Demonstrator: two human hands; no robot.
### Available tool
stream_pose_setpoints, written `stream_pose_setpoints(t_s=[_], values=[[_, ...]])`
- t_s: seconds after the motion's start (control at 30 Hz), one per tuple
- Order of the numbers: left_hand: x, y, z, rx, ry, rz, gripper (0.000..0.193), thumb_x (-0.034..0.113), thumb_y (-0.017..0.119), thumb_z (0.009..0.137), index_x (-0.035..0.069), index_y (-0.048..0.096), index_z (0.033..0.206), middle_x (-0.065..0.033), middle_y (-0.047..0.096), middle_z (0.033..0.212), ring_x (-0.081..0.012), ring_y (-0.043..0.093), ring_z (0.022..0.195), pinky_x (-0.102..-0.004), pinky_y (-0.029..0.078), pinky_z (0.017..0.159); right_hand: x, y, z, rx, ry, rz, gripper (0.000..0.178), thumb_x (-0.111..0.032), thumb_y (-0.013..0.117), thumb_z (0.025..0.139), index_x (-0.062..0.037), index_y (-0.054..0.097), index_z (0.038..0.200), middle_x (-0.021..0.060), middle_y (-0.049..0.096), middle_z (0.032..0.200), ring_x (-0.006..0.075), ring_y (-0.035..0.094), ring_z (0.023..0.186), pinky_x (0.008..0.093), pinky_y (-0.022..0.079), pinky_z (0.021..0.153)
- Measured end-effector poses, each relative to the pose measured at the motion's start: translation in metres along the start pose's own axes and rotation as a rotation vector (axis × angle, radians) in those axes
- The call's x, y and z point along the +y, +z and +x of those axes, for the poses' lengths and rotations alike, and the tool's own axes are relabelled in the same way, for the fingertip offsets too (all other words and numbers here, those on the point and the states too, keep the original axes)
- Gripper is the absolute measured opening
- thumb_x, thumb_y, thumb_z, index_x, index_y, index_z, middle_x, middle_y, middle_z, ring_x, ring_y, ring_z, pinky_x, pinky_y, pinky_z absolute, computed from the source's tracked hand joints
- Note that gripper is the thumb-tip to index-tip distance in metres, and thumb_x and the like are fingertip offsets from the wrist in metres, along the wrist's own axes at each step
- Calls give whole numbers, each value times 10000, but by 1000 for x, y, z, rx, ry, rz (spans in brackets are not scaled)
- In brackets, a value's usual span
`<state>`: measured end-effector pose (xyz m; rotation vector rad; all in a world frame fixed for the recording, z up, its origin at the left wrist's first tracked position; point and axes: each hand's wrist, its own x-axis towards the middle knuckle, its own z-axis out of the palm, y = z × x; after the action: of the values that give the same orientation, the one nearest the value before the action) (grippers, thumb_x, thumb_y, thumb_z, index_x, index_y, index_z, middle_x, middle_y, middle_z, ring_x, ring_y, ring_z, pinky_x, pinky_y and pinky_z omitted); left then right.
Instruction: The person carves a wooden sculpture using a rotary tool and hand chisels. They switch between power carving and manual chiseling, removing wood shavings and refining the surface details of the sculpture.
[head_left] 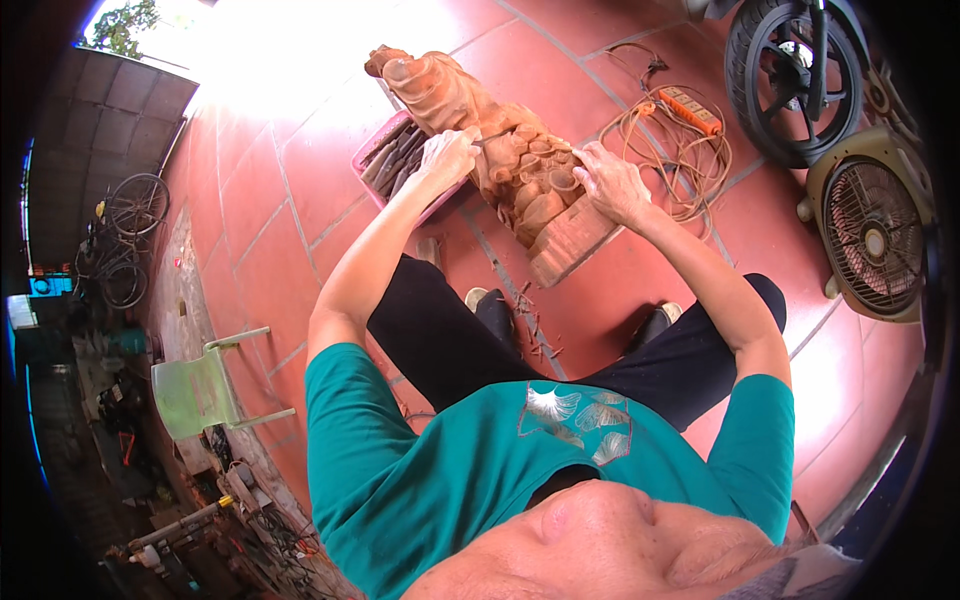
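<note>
A reddish-brown wood carving (525,165) leans diagonally in front of my knees. Its top is a draped, rounded form, its middle is densely carved with lumps, and its base is a plain block. My left hand (450,157) is closed at the carving's left side, fingers bent; a thin dark line shows at its fingertips, too small to name. On the opposite side, my right hand (612,182) has its fingers bent together against the carved edge. What either hand pinches is hidden. Beside the carving, under my left forearm, a pink tray (362,140) holds several long, dark carving tools (392,160).
An orange power strip (690,110) lies with a tangled cord (690,185) to the right. Beyond are a floor fan (872,240) and a motorbike wheel (795,80). Wood chips (538,330) lie between my feet. A green chair (195,392) and bicycles (125,235) stand left.
</note>
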<state>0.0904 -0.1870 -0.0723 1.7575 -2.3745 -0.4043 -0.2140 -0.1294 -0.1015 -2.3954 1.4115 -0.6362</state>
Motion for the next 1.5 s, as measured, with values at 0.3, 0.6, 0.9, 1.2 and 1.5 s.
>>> stream_pose_setpoints(t_s=[0.3, 0.6, 0.9, 1.2, 1.5], values=[[-15, 11, 5, -84, -245, -426, 216, 221, 664, 880, 77, 677, 1040, -216, 699, 952, -393, 667, 945, -486, 507, 818, 2, 4, 1, 39, -31, -14, 333, -247, 521, 979, -39, 574, 1233, 119, 563, 1150, 325, 623, 1019, 458, 526, 818], [16, -29, 8, -32, -46, 116, 194, 176, 638, 868, 52, 705, 1001, -224, 697, 959, -387, 674, 931, -467, 514, 821, 3, 4, 1, 32, -19, -6, 331, -252, 517, 984, -37, 586, 1225, 115, 566, 1166, 331, 634, 999, 462, 528, 796], [16, -29, 11, -116, -101, 47, 217, 226, 628, 889, 63, 706, 1009, -206, 698, 984, -372, 667, 962, -470, 502, 832, -2, -1, 0, -11, 12, -13, 336, -214, 536, 970, -17, 583, 1239, 119, 578, 1165, 317, 625, 1025, 427, 523, 830], [36, -8, 37, -18, 48, 154, 190, 161, 578, 829, 38, 708, 891, -239, 687, 858, -413, 674, 857, -492, 514, 789, -5, -3, 2, -17, 8, -16, 323, -216, 545, 972, -17, 582, 1223, 120, 569, 1154, 314, 639, 993, 431, 536, 799], [36, -42, 43, -153, -60, 190, 158, 162, 626, 822, 67, 725, 901, -203, 701, 864, -386, 681, 861, -477, 515, 795, -5, -6, 0, -14, 20, 3, 333, -230, 553, 972, -17, 575, 1227, 120, 569, 1162, 319, 637, 1005, 437, 535, 801]])
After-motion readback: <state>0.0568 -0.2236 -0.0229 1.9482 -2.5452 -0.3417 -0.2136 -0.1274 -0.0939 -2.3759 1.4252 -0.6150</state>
